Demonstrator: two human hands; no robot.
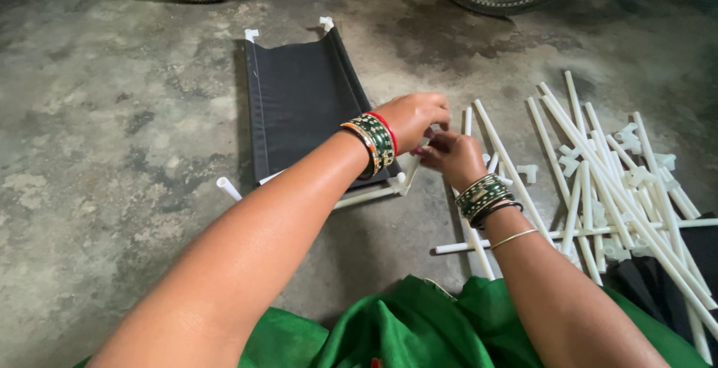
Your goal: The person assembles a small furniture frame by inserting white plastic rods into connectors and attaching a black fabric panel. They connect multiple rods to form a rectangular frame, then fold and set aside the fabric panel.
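Left hand point(411, 117): curling, fingers together, over the black fabric frame's point(303, 102) right near corner.
Right hand point(451, 156): pinching something; what it is clamping, cannot tell.
Right: white rods point(598, 181) lying loose.

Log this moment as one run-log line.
left hand: at frame corner | right hand: beside it, grip unclear | black fabric frame: flat on floor | white tubes: piled at right

Dim even daylight, soft shadows, sharp centre, slight wide-angle edge stretch

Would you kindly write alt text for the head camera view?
Two bangled hands, left hand and right hand, meet over thin white plastic rods beside a black fabric panel on a white rod frame on the grey concrete floor. A loose pile of white rods and connectors lies right.
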